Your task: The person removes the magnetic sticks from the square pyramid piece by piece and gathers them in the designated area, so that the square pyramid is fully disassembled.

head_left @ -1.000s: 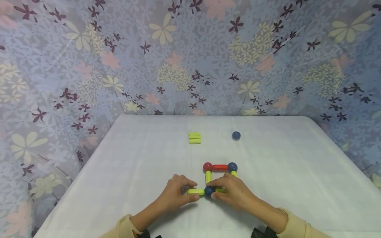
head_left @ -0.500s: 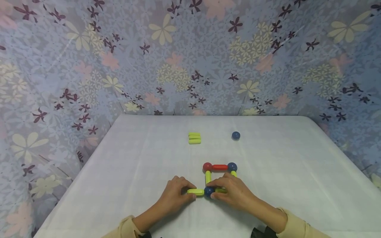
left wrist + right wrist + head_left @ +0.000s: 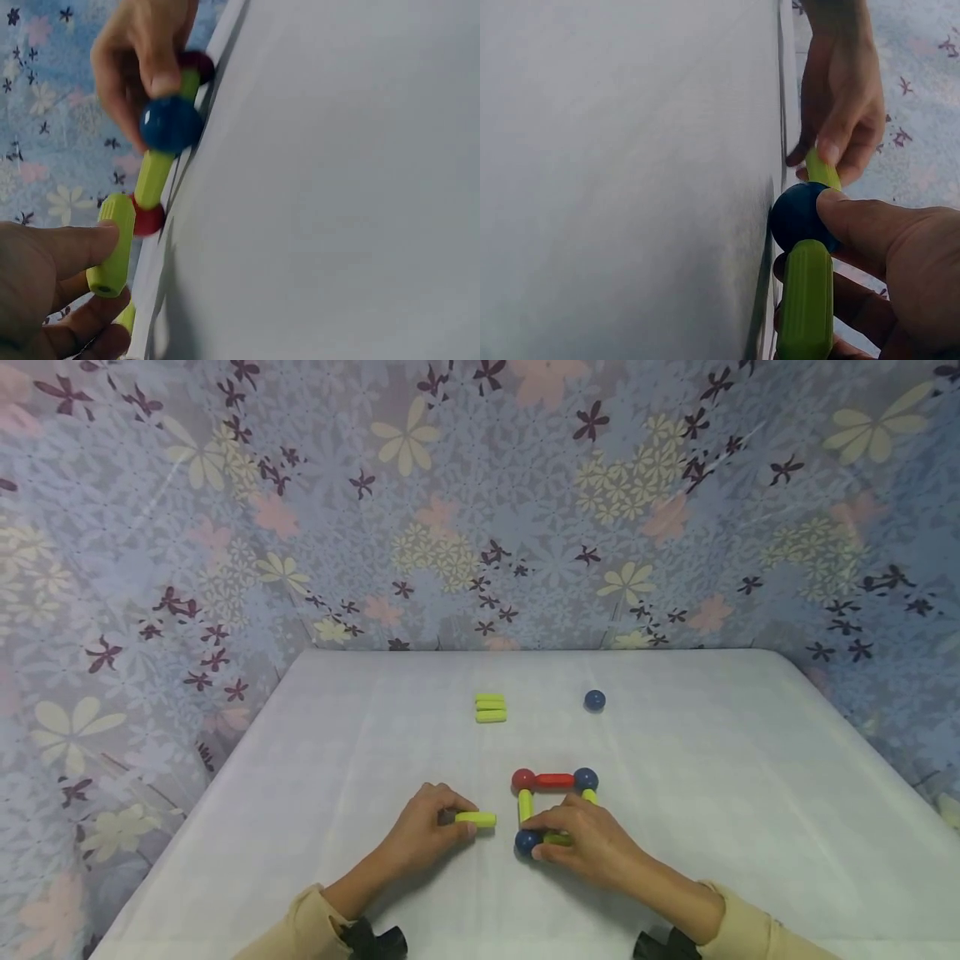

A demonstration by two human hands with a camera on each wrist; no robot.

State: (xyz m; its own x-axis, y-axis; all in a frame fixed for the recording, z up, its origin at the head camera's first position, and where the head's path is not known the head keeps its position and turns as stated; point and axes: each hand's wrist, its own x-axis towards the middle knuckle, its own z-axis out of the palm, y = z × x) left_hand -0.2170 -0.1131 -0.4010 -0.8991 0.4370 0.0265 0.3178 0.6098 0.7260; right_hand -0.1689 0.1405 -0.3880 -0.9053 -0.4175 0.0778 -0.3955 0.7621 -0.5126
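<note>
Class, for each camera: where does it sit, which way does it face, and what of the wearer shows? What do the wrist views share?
Head: on the head, facing forward and down at the table; left hand, right hand and sleeves show.
Left wrist: on that wrist, facing the left hand's rod; both hands show.
Right wrist: on that wrist, facing the right hand's blue ball; both hands show.
Shared: both hands, that rod, that blue ball.

No lettering, label, brand, number or sign can be read in any view (the floral backdrop (image 3: 480,485) across the upper half of the head view carries pattern only).
</note>
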